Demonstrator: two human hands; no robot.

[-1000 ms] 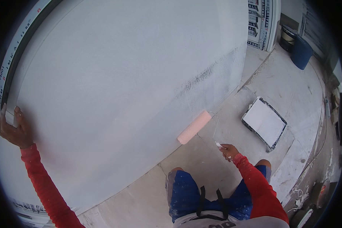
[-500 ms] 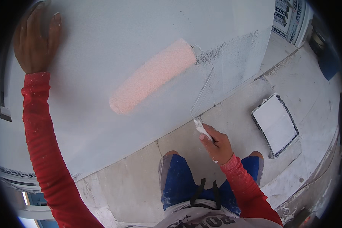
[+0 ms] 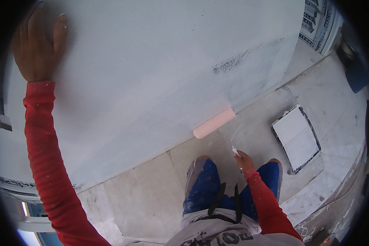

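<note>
The paint roller (image 3: 214, 122), with pink sleeve, is at the bottom edge of the wall (image 3: 131, 82), almost parallel to the line where wall and floor (image 3: 139, 188) meet; whether it presses on the wall, I cannot tell. Its thin wire frame goes to a white-stained handle, which the right hand (image 3: 243, 160) holds with fingers closed around it. On the floor, to the right of this hand, stands a tray (image 3: 280, 147) with dark, smeared rim and white paint (image 3: 297, 135) inside. Higher on the wall, near its right edge, there is a dark, rough patch (image 3: 246, 55). The left hand (image 3: 39, 47) is spread before the wall's upper left part, thumb apart, with nothing visible in it; contact is not clear.
</note>
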